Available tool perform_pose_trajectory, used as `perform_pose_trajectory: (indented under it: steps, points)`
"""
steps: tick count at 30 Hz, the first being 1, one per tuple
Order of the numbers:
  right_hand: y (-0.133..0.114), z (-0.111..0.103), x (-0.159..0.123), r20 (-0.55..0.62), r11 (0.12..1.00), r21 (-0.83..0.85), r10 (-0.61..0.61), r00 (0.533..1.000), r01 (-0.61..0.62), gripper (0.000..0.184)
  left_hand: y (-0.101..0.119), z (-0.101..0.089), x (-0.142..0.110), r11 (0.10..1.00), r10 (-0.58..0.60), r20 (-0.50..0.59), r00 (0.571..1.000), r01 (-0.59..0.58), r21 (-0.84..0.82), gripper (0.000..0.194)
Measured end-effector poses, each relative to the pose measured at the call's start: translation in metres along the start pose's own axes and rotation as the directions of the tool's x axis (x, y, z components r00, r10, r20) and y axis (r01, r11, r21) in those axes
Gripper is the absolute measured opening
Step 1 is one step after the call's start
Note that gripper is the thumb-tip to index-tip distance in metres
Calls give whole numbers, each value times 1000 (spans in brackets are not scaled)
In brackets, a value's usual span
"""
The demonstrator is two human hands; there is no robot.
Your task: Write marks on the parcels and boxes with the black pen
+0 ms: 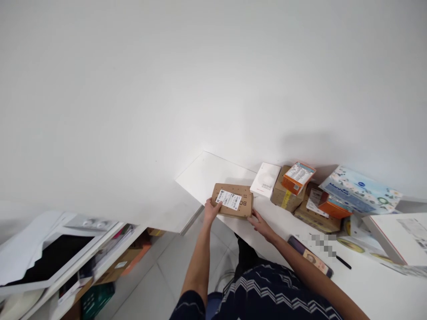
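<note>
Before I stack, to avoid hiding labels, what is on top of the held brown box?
On the brown box: dark print, a white label and the thumb of the left hand; label and thumb hide anything beneath.

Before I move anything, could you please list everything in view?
Wall: 1, white, behind.
Desk: 1, white, centre to right.
Labelled cardboard box: 1, brown, over desk.
Power bank box: 1, white, right of it.
Other cardboard boxes: 2, brown, further right.
Cartons: 2, orange, touching those.
Floral pack: 1, blue, further right.
Large box: 1, white, far right.
Phone: 1, dark, near desk edge.
Stick: 1, black, beside it.
Shelved clutter: uncounted, mixed, lower left.
Floor: 1, pale tiles, below.
Shirt: 1, navy, bottom.
Hands: 2, bare, at labelled cardboard box.
</note>
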State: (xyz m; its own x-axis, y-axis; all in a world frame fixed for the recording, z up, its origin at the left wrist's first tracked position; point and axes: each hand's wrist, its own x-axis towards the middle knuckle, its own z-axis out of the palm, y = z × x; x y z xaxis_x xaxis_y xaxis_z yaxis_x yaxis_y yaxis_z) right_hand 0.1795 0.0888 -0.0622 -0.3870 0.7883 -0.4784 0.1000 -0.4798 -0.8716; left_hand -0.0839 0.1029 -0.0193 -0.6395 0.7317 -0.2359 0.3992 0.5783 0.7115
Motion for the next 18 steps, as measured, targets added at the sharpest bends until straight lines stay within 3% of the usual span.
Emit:
perform_pose_trajectory:
  steps: [4, 8, 13, 18]
  points:
    - [6, -4, -14, 47, 997, 1, -75, 996, 75, 84, -30, -4, -52, 987, -49, -13, 999, 46, -151, 65]
    - [9, -26, -46, 34, 992, -75, -100, 994, 102, 81, -46, -26, -93, 955, -68, 41, 997, 77, -286, 63]
    - [4, -55, -86, -89, 953, -223, -229, 969, 204, 55, -30, -40, -115, 910, -27, 103, 994, 67, -409, 64]
    - [7, -65, -96, -202, 968, -196, -197, 959, 158, 53, -14, -13, -121, 895, 78, 162, 984, 3, -445, 50]
